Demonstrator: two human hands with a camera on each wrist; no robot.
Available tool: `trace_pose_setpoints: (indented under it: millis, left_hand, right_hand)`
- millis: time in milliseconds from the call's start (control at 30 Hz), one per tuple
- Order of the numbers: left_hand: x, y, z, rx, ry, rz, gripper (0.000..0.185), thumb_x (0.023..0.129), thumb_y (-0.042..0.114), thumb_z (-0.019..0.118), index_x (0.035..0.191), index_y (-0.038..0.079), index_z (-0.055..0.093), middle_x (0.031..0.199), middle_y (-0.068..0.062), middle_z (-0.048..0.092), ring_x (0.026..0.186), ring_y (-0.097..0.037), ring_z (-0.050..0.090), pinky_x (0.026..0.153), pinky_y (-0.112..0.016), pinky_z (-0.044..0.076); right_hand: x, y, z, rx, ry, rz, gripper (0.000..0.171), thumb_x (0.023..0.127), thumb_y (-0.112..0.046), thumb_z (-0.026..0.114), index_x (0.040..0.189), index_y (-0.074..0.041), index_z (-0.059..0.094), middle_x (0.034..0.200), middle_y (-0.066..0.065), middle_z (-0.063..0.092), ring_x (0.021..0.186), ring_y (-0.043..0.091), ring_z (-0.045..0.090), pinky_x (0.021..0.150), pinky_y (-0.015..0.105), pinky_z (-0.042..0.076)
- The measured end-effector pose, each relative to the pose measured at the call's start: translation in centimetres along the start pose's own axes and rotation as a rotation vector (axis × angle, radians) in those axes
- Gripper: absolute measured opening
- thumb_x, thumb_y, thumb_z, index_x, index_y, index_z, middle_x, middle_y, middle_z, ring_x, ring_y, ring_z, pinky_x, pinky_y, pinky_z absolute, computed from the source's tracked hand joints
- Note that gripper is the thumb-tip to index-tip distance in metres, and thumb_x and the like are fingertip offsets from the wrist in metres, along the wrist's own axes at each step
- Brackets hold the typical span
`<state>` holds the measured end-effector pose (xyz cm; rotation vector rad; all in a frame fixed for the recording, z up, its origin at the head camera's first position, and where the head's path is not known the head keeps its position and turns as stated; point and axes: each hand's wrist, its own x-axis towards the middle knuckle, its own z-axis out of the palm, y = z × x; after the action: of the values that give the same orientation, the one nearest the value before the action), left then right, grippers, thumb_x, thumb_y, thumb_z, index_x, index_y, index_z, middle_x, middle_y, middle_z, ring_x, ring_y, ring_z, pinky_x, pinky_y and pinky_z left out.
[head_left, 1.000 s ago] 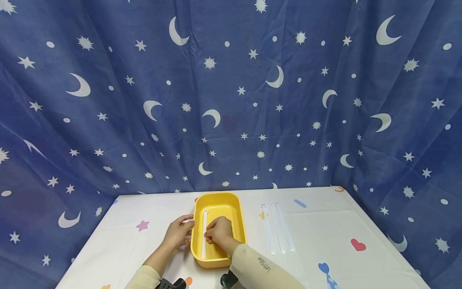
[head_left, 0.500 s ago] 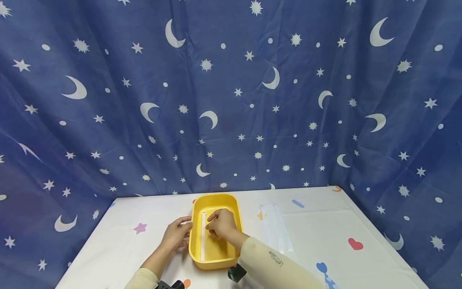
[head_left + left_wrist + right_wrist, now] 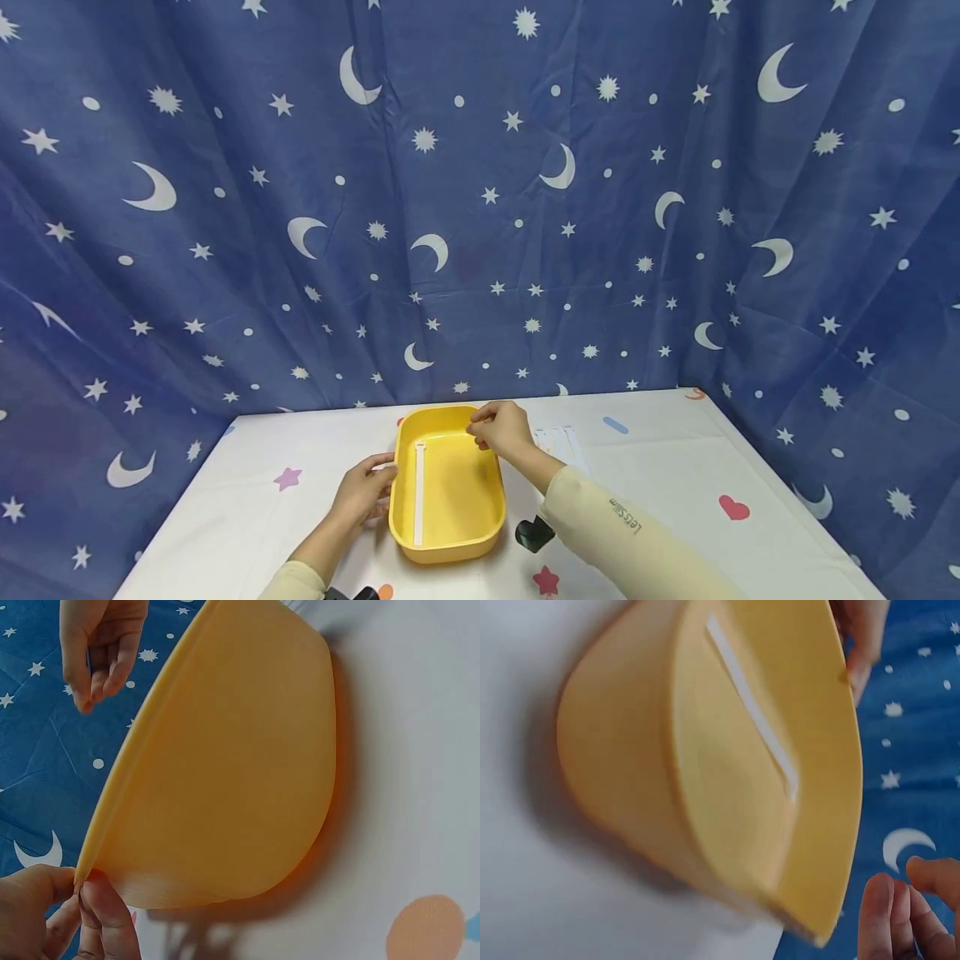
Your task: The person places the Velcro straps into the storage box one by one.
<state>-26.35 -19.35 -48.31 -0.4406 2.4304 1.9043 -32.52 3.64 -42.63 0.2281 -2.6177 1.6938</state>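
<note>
A yellow tray (image 3: 480,500) stands on the white table near its front edge. One white strip (image 3: 418,493) lies along the tray's left inner side, also plain in the right wrist view as the strip (image 3: 754,720). My left hand (image 3: 365,492) pinches the tray's left rim; in the left wrist view its fingers (image 3: 90,919) close on the rim of the tray (image 3: 225,765). My right hand (image 3: 501,427) hovers over the tray's far right corner, fingers loosely curled, holding nothing. The right hand (image 3: 101,645) hangs free above the rim.
Several more white strips (image 3: 558,439) lie side by side on the table (image 3: 675,467) right of the tray, partly hidden by my right arm. A blue curtain with moons and stars (image 3: 480,208) hangs behind the table. A black wrist camera (image 3: 534,533) sits under my right forearm.
My right hand let go of the strip in the tray, lifted out and moved back to the far right corner. The left hand stayed on the rim.
</note>
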Motion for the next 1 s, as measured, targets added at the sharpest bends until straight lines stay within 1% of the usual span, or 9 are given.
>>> trace_pose_setpoints:
  millis: [133, 167, 267, 333, 433, 667, 833, 1000]
  left_hand:
    - [-0.1, 0.0, -0.1, -0.007, -0.005, 0.007, 0.043, 0.097, 0.022, 0.057, 0.135, 0.002, 0.055, 0.096, -0.012, 0.063, 0.076, -0.016, 0.062, 0.058, -0.029, 0.057]
    - [-0.1, 0.0, -0.1, -0.009, -0.007, 0.007, 0.043, 0.097, 0.022, 0.057, 0.135, 0.002, 0.054, 0.096, -0.012, 0.063, 0.076, -0.015, 0.062, 0.058, -0.029, 0.057]
    - [-0.1, 0.0, -0.1, -0.018, -0.013, 0.008, 0.043, 0.097, 0.022, 0.057, 0.135, 0.001, 0.054, 0.096, -0.012, 0.063, 0.076, -0.015, 0.063, 0.059, -0.029, 0.057]
    - [-0.1, -0.1, -0.1, -0.019, -0.014, 0.006, 0.043, 0.097, 0.022, 0.057, 0.135, 0.002, 0.054, 0.095, -0.012, 0.062, 0.076, -0.016, 0.062, 0.059, -0.029, 0.057]
    - [0.0, -0.1, -0.1, -0.018, -0.010, 0.000, 0.042, 0.097, 0.021, 0.057, 0.135, 0.002, 0.054, 0.094, -0.011, 0.062, 0.075, -0.016, 0.062, 0.059, -0.029, 0.057]
    - [0.0, -0.1, 0.1, -0.023, -0.010, -0.003, 0.042, 0.097, 0.021, 0.057, 0.134, 0.002, 0.055, 0.093, -0.010, 0.061, 0.075, -0.015, 0.061, 0.058, -0.028, 0.057]
    - [-0.1, -0.1, 0.1, -0.010, -0.004, -0.010, 0.041, 0.097, 0.021, 0.056, 0.134, 0.004, 0.055, 0.095, -0.011, 0.062, 0.076, -0.016, 0.061, 0.058, -0.028, 0.057]
    - [-0.1, -0.1, 0.1, -0.007, 0.001, -0.014, 0.041, 0.097, 0.022, 0.056, 0.134, 0.004, 0.055, 0.097, -0.011, 0.063, 0.076, -0.016, 0.062, 0.058, -0.028, 0.056]
  right_hand:
    - [0.5, 0.5, -1.7, -0.062, 0.033, 0.006, 0.008, 0.083, -0.004, 0.075, 0.088, 0.000, 0.071, 0.072, 0.012, 0.069, 0.056, 0.015, 0.063, 0.056, 0.026, 0.058]
    - [0.6, 0.9, -2.1, -0.084, 0.043, 0.002, 0.007, 0.083, -0.005, 0.075, 0.087, 0.000, 0.071, 0.070, 0.009, 0.068, 0.055, 0.013, 0.062, 0.055, 0.025, 0.057]
    - [0.7, 2.0, -3.6, -0.128, 0.067, -0.005, 0.007, 0.082, -0.005, 0.075, 0.085, -0.001, 0.071, 0.067, 0.007, 0.067, 0.053, 0.012, 0.061, 0.054, 0.024, 0.056]
    - [0.8, 2.9, -4.5, -0.153, 0.089, 0.009, 0.007, 0.081, -0.005, 0.076, 0.085, -0.002, 0.071, 0.066, 0.004, 0.066, 0.053, 0.012, 0.060, 0.053, 0.023, 0.055]
    - [0.8, 4.0, -5.8, -0.180, 0.117, 0.040, 0.008, 0.080, -0.005, 0.076, 0.086, -0.002, 0.071, 0.068, 0.004, 0.068, 0.056, 0.013, 0.062, 0.054, 0.023, 0.056]
    - [0.9, 5.6, -8.4, -0.207, 0.170, 0.083, 0.012, 0.081, -0.006, 0.075, 0.090, 0.001, 0.071, 0.076, 0.007, 0.071, 0.063, 0.015, 0.064, 0.056, 0.025, 0.055]
    - [1.0, 7.2, -9.9, -0.204, 0.206, 0.119, 0.012, 0.081, -0.007, 0.076, 0.089, 0.001, 0.071, 0.075, 0.007, 0.070, 0.061, 0.013, 0.061, 0.054, 0.023, 0.054]
    - [0.8, 9.0, -10.9, -0.234, 0.223, 0.172, 0.013, 0.081, -0.009, 0.075, 0.088, 0.001, 0.071, 0.073, 0.008, 0.069, 0.057, 0.010, 0.057, 0.051, 0.021, 0.049]
